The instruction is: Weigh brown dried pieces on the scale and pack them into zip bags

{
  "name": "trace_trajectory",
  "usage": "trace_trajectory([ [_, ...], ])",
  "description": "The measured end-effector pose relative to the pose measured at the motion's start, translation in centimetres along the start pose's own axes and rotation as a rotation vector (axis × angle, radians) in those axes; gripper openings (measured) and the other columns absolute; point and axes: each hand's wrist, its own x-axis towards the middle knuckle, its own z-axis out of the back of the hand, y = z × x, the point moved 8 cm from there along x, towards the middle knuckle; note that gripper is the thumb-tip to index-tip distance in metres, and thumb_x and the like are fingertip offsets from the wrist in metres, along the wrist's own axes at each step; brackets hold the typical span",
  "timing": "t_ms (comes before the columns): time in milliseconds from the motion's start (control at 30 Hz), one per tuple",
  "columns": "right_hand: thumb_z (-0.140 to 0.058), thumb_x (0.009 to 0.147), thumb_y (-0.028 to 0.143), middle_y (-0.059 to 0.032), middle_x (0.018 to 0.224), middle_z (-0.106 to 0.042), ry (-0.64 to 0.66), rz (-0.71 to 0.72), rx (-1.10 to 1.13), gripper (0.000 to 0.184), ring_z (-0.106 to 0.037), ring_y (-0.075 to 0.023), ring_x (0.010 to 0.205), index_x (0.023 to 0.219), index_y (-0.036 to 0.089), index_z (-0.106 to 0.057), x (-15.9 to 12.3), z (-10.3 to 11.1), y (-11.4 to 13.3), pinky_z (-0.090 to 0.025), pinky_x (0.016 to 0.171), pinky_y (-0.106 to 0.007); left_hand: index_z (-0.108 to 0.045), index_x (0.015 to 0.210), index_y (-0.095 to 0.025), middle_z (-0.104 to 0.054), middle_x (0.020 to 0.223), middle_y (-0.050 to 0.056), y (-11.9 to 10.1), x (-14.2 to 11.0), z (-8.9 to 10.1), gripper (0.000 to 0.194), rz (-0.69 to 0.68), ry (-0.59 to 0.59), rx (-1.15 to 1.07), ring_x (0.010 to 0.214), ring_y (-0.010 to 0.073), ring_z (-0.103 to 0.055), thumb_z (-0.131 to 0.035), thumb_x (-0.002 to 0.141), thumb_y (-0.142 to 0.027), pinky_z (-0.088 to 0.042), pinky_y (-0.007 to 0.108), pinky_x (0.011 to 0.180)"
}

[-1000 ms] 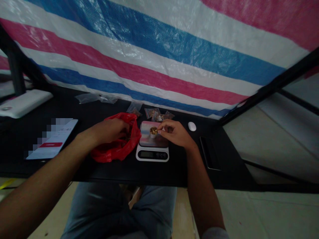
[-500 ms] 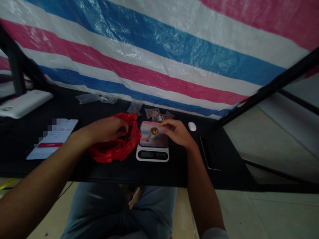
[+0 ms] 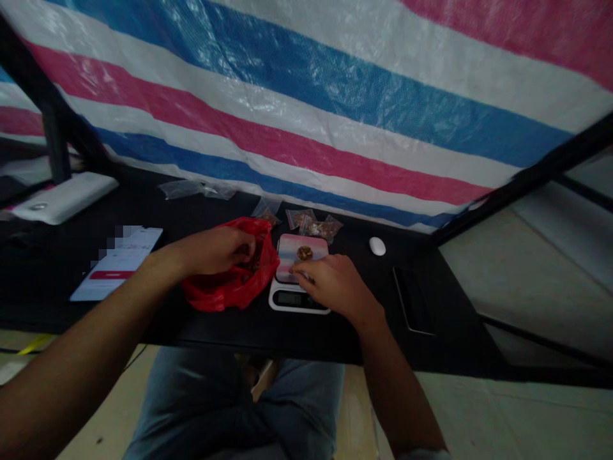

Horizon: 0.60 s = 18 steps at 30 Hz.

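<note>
Black counter carries the work. The left hand is curled into a red bag among brown pieces, its grip hidden. The right hand, fingers loosely bent and apparently empty, lies over the near edge of a scale. A small brown heap sits on the platform, with more left in the bag. Small clear packets lie beyond, before a striped tarp.

The left hand reaches into the mouth of a red plastic bag on the black worktop. The right hand rests its fingers on a digital kitchen scale, just beside a small cup of brown pieces, with small clear bags behind.
</note>
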Motion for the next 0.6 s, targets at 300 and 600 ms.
trace_trajectory([
  [300, -0.045, 0.106, 0.032, -0.0128, 0.101, -0.082, 0.071, -0.07, -0.123, 0.036, -0.077, -0.0282, 0.091, 0.105, 0.023, -0.08, 1.0, -1.3, 0.8, -0.051, 0.077, -0.034, -0.069, 0.089, -0.02, -0.075, 0.091, 0.006, -0.5, 0.1, 0.1, 0.016, -0.05, -0.035, -0.044, 0.081, 0.0224, -0.067, -0.053, 0.091, -0.023, -0.048, 0.032, 0.076],
  [600, -0.063, 0.099, 0.031, -0.0007, 0.075, -0.077, -0.24, -0.067, 0.268, 0.021, -0.064, -0.0144, 0.062, 0.106, 0.026, -0.082, -0.2, 3.0, -3.5, -0.036, 0.064, -0.026, -0.072, 0.095, -0.019, -0.076, 0.096, 0.006, -0.8, -0.4, 1.2, 0.018, -0.121, -0.117, -0.1, 0.084, 0.0227, -0.07, -0.056, 0.092, -0.028, -0.05, 0.032, 0.078],
])
